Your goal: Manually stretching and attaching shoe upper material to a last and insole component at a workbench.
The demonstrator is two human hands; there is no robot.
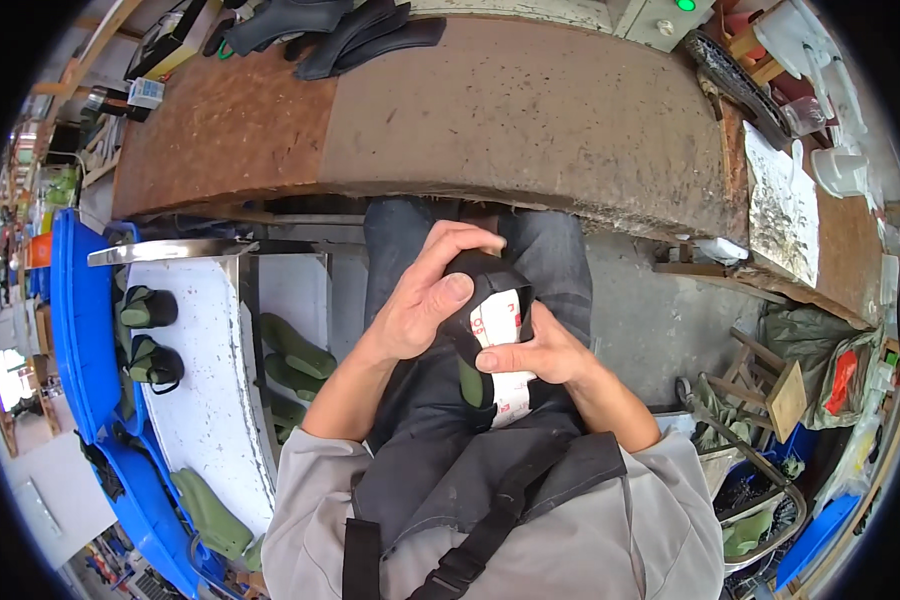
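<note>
Over my lap I hold a black shoe upper pulled over a green shoe last. Its underside is turned up, showing a white insole board with red print. My left hand is closed on the far end, with its thumb pressed on the black edge and its fingers curling over the top. From the right, my right hand grips the middle. Its thumb lies across the white board, while its other fingers are mostly hidden behind the upper.
Ahead stands a worn brown workbench with dark boot-like pieces at its far edge. On my left, a white-topped stand bears two black-and-green shoes, near blue bins and loose green lasts. A wooden stool is right.
</note>
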